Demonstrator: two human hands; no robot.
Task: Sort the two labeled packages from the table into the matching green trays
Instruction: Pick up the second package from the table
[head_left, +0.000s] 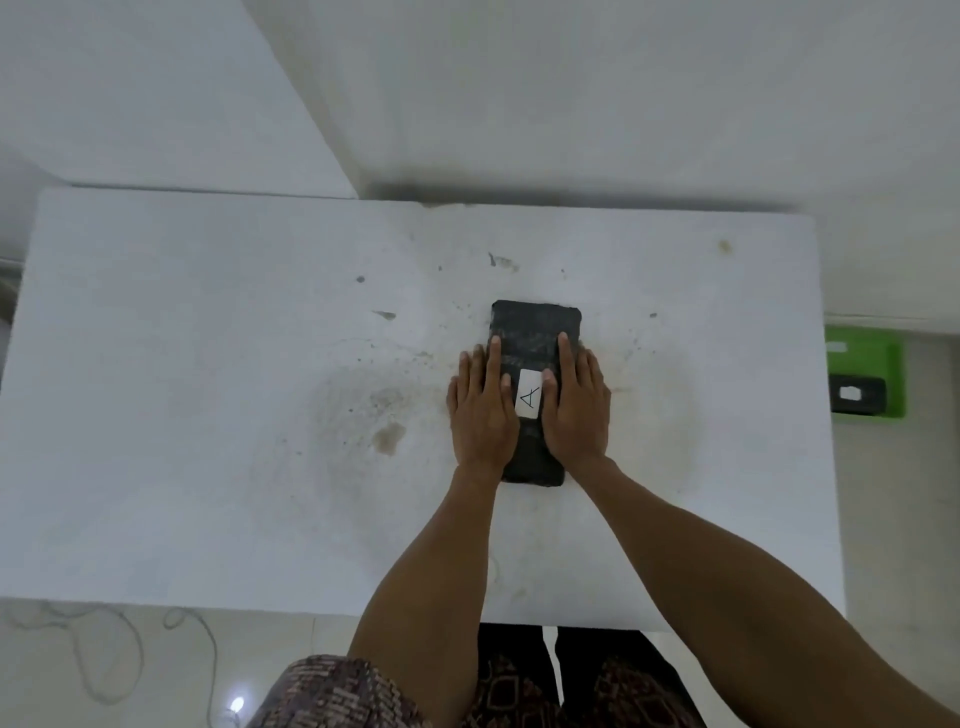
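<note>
Currently the black rectangular wrapped package (535, 332) with the white paper label marked "A" (530, 393) is flanked by both hands at centre frame, lying flat on the white stained tabletop (208, 415). The left hand (480, 410) is laid along the package's left long side and the right hand (574, 410) along its right long side; fingers are extended and nearly flat, index fingers and thumbs resting on the top face, palms pressed toward the edges. No closed grasp is seen; whether the outer fingers are curled under the sides cannot be told.

Step in hand is judged as the pick-up of package A, the second of two. A bright green plastic tray (883, 353) is seen at the right edge of the frame, beyond and below the table's right edge, with a second black package (857, 395) bearing a white label already inside; that label is too small to be read. A second tray is not in view, so the matching tray for A cannot be confirmed.

Next move is expected to need a two-sided squeeze, a lift clear of the surface, then a carry to the A tray, likely out of frame.

Open room is ample: the tabletop is bare apart from stains, package well apart from every table edge. Far edge is set against the white wall (571, 104); near edge is just before the person's patterned clothing (337, 691).
</note>
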